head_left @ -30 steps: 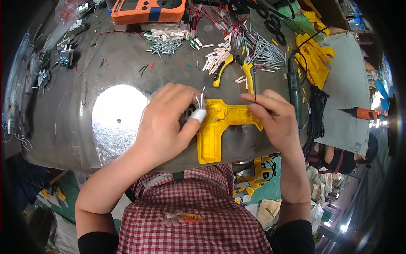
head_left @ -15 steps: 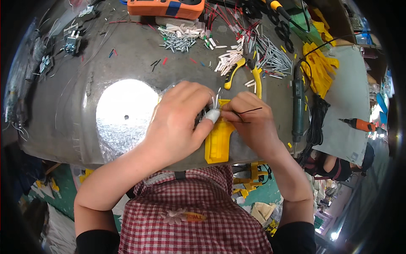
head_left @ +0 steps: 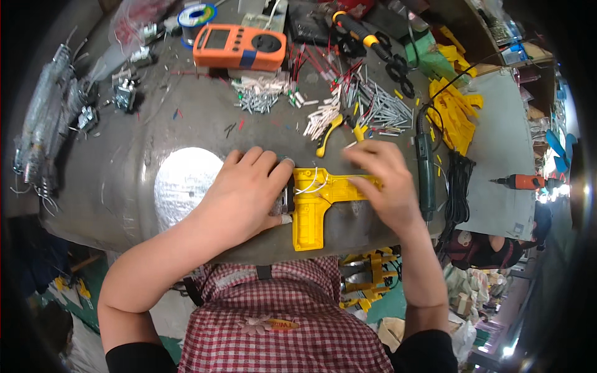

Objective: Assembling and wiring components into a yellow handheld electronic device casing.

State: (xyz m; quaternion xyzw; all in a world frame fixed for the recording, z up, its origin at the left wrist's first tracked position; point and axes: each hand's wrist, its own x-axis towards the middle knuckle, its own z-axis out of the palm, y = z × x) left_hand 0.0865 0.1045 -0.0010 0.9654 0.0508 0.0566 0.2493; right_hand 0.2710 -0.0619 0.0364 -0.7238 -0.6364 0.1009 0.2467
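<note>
A yellow plastic housing half, shaped like a pistol grip, lies with its hollow side up near the table's front edge. Two white wires curl inside it. My left hand is closed around its left end, where a dark part shows beside my fingers; the thumb has a white wrapping on its tip. Over the housing's right arm hovers my right hand, slightly blurred, thumb and fingers apart with nothing seen between them. Pliers with yellow and black handles lie just beyond, partly hidden by that hand.
An orange multimeter and a solder spool stand at the back. White sleeves and metal pins lie in heaps. A dark green tool with a cable is on the right. Left of my hand sits a shiny round disc.
My right hand has let go of the dark wire and moved right, opening. My left hand has shifted to the housing's left end. The wires now lie inside the housing. The view has shifted.
</note>
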